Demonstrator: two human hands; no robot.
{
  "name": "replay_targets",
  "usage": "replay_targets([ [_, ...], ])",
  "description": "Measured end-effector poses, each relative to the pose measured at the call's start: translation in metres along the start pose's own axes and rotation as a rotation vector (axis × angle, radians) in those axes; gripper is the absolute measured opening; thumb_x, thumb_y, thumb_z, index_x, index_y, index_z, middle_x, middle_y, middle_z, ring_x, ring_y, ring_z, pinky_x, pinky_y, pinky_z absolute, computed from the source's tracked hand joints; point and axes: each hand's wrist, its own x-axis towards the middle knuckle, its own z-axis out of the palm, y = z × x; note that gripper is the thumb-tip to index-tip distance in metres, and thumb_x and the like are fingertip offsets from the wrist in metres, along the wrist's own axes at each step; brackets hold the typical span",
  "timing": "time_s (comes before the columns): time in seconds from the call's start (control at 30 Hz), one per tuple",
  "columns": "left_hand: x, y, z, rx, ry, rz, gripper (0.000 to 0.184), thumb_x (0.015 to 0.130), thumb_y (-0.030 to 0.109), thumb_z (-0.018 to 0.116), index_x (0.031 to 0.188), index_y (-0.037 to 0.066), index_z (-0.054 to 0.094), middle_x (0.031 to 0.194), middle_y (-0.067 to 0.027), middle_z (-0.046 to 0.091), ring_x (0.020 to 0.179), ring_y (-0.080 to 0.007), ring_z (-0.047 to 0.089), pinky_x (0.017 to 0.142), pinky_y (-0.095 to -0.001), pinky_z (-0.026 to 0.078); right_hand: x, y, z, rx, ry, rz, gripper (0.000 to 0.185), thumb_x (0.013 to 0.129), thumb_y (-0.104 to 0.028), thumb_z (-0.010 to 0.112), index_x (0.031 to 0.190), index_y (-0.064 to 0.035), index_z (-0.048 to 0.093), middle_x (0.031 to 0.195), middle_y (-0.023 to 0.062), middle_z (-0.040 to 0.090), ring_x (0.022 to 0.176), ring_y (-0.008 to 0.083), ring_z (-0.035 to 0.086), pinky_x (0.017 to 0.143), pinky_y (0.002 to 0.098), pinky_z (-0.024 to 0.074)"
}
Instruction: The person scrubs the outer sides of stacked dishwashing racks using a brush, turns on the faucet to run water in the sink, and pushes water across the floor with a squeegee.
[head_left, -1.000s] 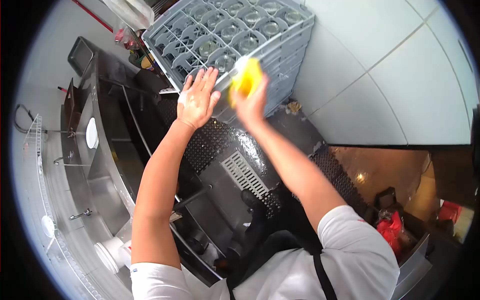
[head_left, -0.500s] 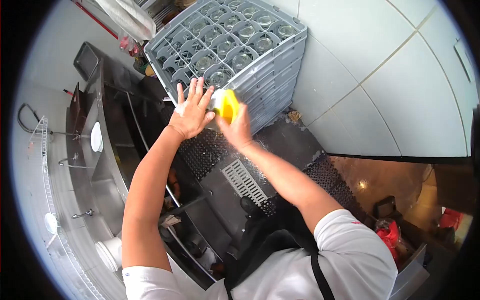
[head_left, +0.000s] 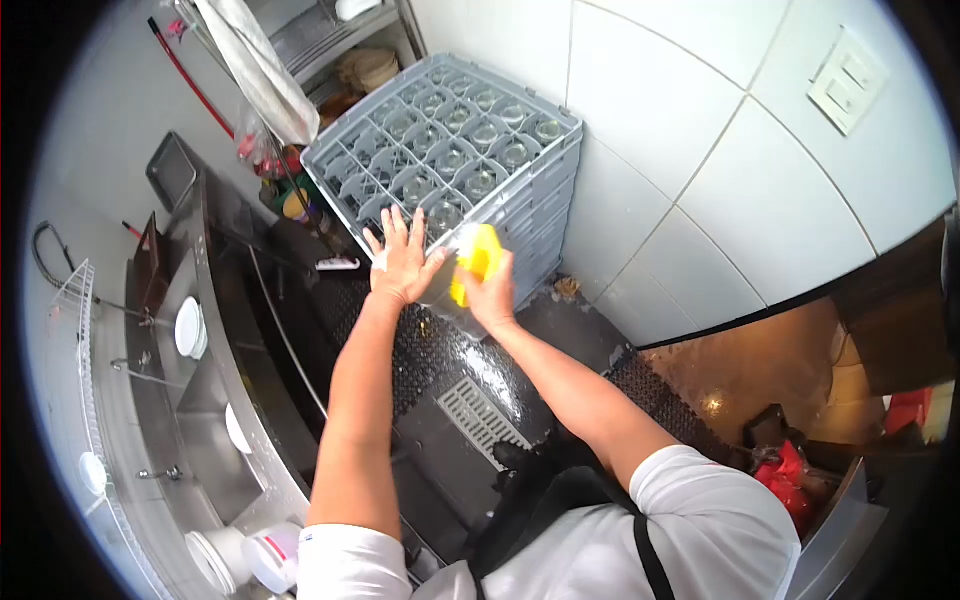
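A tall stack of grey glass racks (head_left: 540, 185) stands in front of me, with upturned glasses (head_left: 485, 133) in the compartments of the top one. My left hand (head_left: 402, 268) lies against the near corner of the stack, fingers spread, with a bit of white foam on it. Wrapped around the loop handle of a yellow scrub brush (head_left: 485, 247) is my right hand (head_left: 490, 295). The brush is at the near side of the racks, just right of my left hand. Its bristles are hidden from me.
Along the left runs a steel sink counter (head_left: 220, 400) with white plates (head_left: 190, 327) and white tubs (head_left: 215, 560). A floor drain grate (head_left: 482, 422) lies in the wet dark floor. The tiled wall (head_left: 660, 110) rises close on the right.
My view has shifted, so the racks appear lower and further left. My right hand has moved the brush slightly along the rack side; my left hand stays spread on the stack.
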Motion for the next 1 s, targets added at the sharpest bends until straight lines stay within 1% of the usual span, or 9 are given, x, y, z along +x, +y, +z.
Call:
replay_targets([
  [0.07, -0.001, 0.005, -0.007, -0.027, -0.033, -0.061, 0.078, 0.099, 0.059, 0.036, 0.162, 0.018, 0.015, 0.166, -0.0233, 0.008, 0.154, -0.0417, 0.002, 0.117, -0.0677, 0.002, 0.016, -0.014, -0.011, 0.078, 0.154, 0.059, 0.061, 0.081, -0.017, 0.082, 0.121, -0.0009, 0.040, 0.109, 0.0214, 0.062, 0.101, 0.0347, 0.064, 0.089, 0.0433, 0.0511],
  [0.17, -0.001, -0.002, 0.008, -0.048, 0.063, -0.050, 0.074, 0.101, 0.057, 0.035, 0.162, 0.020, 0.015, 0.166, -0.0234, 0.007, 0.154, -0.0414, 0.001, 0.117, -0.0675, 0.002, 0.027, -0.037, -0.028, -0.085, 0.086, 0.001, 0.061, 0.080, -0.018, 0.082, 0.121, -0.0016, 0.040, 0.108, 0.0217, 0.063, 0.098, 0.0345, 0.065, 0.086, 0.0441, 0.0516],
  [0.27, -0.008, 0.008, -0.009, 0.061, 0.044, 0.040, 0.067, 0.103, 0.048, 0.041, 0.161, 0.023, 0.019, 0.166, -0.0188, 0.011, 0.154, -0.0393, 0.004, 0.117, -0.0696, 0.002, 0.027, -0.035, -0.005, 0.016, 0.079, 0.048, 0.062, 0.081, -0.018, 0.081, 0.124, -0.0019, 0.039, 0.108, 0.0216, 0.063, 0.098, 0.0363, 0.065, 0.085, 0.0445, 0.0514],
  [0.43, -0.003, 0.006, 0.005, 0.164, 0.150, 0.146, 0.065, 0.098, 0.038, 0.055, 0.157, 0.024, 0.031, 0.163, -0.0192, 0.022, 0.152, -0.0407, 0.015, 0.113, -0.0744, 0.009, 0.019, 0.000, 0.011, -0.046, -0.023, -0.089, 0.061, 0.084, -0.016, 0.076, 0.127, 0.0000, 0.036, 0.117, 0.0219, 0.055, 0.109, 0.0325, 0.058, 0.093, 0.0427, 0.0475],
  [0.53, -0.003, 0.007, 0.005, 0.147, 0.182, 0.164, 0.060, 0.098, 0.032, 0.058, 0.153, 0.034, 0.036, 0.162, -0.0193, 0.024, 0.150, -0.0430, 0.019, 0.111, -0.0768, 0.013, 0.063, 0.004, -0.016, -0.039, 0.030, -0.138, 0.061, 0.084, -0.017, 0.077, 0.127, -0.0005, 0.036, 0.116, 0.0219, 0.055, 0.106, 0.0328, 0.059, 0.092, 0.0421, 0.0480],
  [0.57, -0.001, 0.008, 0.004, 0.153, 0.174, 0.172, 0.059, 0.098, 0.031, 0.058, 0.153, 0.036, 0.037, 0.162, -0.0192, 0.024, 0.150, -0.0436, 0.019, 0.111, -0.0771, 0.013, 0.090, -0.002, -0.026, 0.028, 0.095, -0.006, 0.060, 0.084, -0.016, 0.076, 0.125, -0.0006, 0.036, 0.114, 0.0221, 0.057, 0.103, 0.0328, 0.061, 0.090, 0.0423, 0.0491],
  [0.7, 0.003, 0.017, -0.001, 0.217, 0.103, 0.108, 0.057, 0.096, 0.030, 0.059, 0.149, 0.043, 0.041, 0.160, -0.0187, 0.029, 0.149, -0.0433, 0.023, 0.110, -0.0775, 0.014, 0.164, -0.006, -0.068, 0.054, 0.163, 0.061, 0.060, 0.084, -0.018, 0.078, 0.124, 0.0008, 0.036, 0.109, 0.0239, 0.058, 0.100, 0.0350, 0.061, 0.088, 0.0445, 0.0488],
  [0.87, 0.002, 0.027, -0.001, 0.201, 0.099, 0.013, 0.054, 0.097, 0.031, 0.060, 0.147, 0.042, 0.044, 0.160, -0.0174, 0.031, 0.149, -0.0441, 0.022, 0.111, -0.0772, 0.013, 0.085, 0.004, -0.046, 0.126, -0.168, 0.062, 0.066, 0.083, -0.021, 0.079, 0.129, 0.0005, 0.036, 0.117, 0.0235, 0.055, 0.111, 0.0377, 0.058, 0.098, 0.0445, 0.0451],
  [1.0, -0.001, 0.045, 0.004, 0.242, 0.065, -0.178, 0.051, 0.098, 0.027, 0.058, 0.146, 0.039, 0.046, 0.163, -0.0190, 0.022, 0.149, -0.0462, 0.019, 0.109, -0.0793, 0.012, 0.177, 0.010, -0.076, 0.104, 0.142, 0.024, 0.058, 0.084, -0.021, 0.079, 0.122, -0.0002, 0.040, 0.113, 0.0253, 0.058, 0.105, 0.0380, 0.062, 0.090, 0.0463, 0.0480],
])
